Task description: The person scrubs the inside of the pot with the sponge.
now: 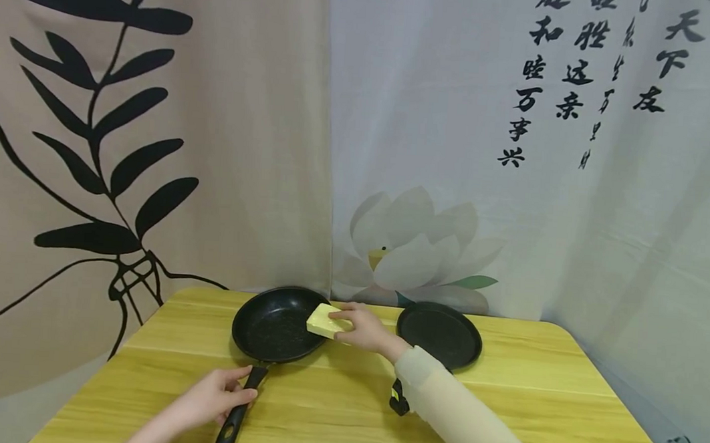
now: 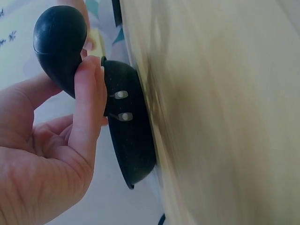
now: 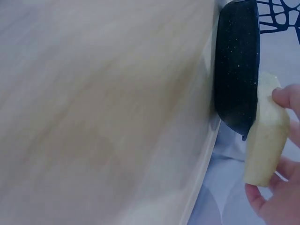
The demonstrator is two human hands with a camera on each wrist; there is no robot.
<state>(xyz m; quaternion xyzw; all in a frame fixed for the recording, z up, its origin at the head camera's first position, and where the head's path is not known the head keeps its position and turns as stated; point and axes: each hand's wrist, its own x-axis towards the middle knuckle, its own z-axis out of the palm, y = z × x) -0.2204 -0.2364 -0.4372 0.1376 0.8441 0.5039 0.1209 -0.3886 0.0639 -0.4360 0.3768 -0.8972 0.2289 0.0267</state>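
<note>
Here we are at the middle of the frame: the sponge (image 1: 324, 321) sits at the right rim of the deep pan (image 1: 274, 325), pinched between the thumb and fingers of the right hand (image 1: 366, 326), while the left hand (image 1: 218, 396), lower left of centre, has its thumb and fingers closed round the handle (image 1: 240, 409). Now for the danger, as we judge it: a hard push on that rim could swing the pan round or tip it, since the only hold on it is down at the handle. We also see much of the sponge jutting outside the rim in the right wrist view, so a loose pinch could let it drop onto the table (image 1: 314, 417). How hard it presses, we cannot tell. Over to the right of centre lies the flat pan (image 1: 439, 334), and look, the right sleeve (image 1: 462, 404) passes in front of its near edge and hides part of its stubby handle (image 1: 398, 399); a wide sweep of that forearm could knock it. Behind everything hangs the cloth (image 1: 263, 143), printed with leaves, a flower and writing, close behind both pans at the table's far edge, leaving little room back there.
</note>
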